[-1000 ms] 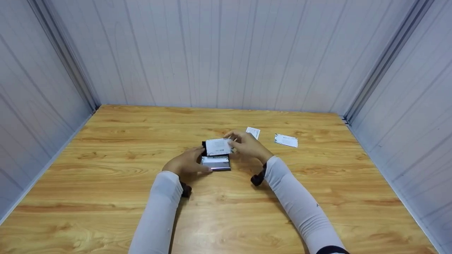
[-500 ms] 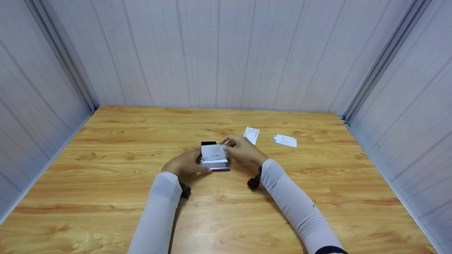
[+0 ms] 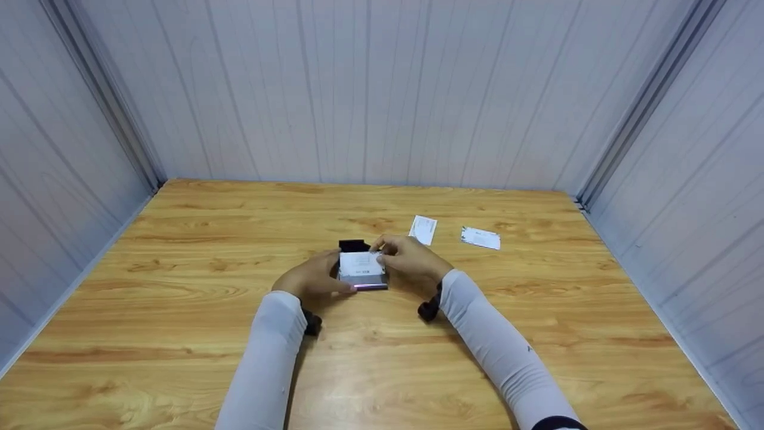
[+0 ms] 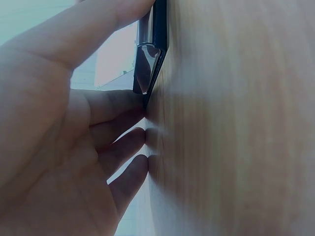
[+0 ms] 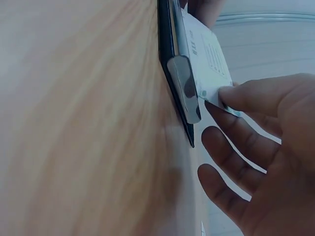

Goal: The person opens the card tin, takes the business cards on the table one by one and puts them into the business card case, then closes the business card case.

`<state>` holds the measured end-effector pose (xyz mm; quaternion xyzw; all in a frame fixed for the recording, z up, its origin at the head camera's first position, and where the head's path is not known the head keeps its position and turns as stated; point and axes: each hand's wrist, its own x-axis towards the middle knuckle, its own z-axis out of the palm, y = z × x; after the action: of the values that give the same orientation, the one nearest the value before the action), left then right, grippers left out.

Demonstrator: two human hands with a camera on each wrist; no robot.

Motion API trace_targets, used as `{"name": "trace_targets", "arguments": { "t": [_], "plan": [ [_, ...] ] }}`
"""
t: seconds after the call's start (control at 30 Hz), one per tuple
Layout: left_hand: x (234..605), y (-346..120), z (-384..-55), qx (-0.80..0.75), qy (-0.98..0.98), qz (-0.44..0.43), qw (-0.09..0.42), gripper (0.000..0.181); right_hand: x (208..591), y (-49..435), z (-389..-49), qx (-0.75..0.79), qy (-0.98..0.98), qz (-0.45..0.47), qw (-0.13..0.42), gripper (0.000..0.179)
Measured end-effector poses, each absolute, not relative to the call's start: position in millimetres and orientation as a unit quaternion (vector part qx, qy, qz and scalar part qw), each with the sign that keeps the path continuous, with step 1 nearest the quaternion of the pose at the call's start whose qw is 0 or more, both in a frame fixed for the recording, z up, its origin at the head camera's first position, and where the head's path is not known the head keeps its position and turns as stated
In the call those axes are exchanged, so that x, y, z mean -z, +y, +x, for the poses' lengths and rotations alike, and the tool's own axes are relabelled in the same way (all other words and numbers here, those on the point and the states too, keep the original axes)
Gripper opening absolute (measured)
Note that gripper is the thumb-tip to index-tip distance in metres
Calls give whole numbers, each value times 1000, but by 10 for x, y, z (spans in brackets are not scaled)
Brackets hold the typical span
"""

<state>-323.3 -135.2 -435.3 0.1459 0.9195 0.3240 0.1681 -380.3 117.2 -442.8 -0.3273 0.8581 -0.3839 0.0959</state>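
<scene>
A metal card case [image 3: 369,280] with a dark raised flap lies on the table, opened. My left hand [image 3: 310,276] grips its left side, thumb at the near edge and fingers at the far left. My right hand [image 3: 415,258] pinches a white printed business card [image 3: 358,261] by its right end, between thumb and index finger. The card lies low over the case, its near edge at the metal part. In the right wrist view the card [image 5: 209,51] slants up from the case [image 5: 184,86], and the other fingers are spread free. The case's inside is mostly hidden.
Two more white cards lie on the wooden table [image 3: 179,286]: one card [image 3: 424,229] just beyond my right hand, another card [image 3: 481,237] farther right. Panelled walls [image 3: 370,89] stand behind and on both sides. Dark straps circle both wrists.
My right hand has brought the card down and towards me, from above the case's far part to the metal near part. The left hand stays on the case.
</scene>
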Motion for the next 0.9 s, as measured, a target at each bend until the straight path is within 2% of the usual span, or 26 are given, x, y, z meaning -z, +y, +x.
{"name": "trace_targets", "arguments": {
  "t": [0.37,0.67,0.9],
  "plan": [
    [4359,-1371,-3221,-306,925,139,175,97,4430,1180,-3792,349,861,-342,139,21],
    [4354,-1377,-3222,-288,927,151,185,97,4425,1176,-3824,250,868,-416,102,26],
    [4358,-1376,-3233,-286,929,151,180,96,4413,1167,-3818,249,866,-417,116,30]
  ]
}}
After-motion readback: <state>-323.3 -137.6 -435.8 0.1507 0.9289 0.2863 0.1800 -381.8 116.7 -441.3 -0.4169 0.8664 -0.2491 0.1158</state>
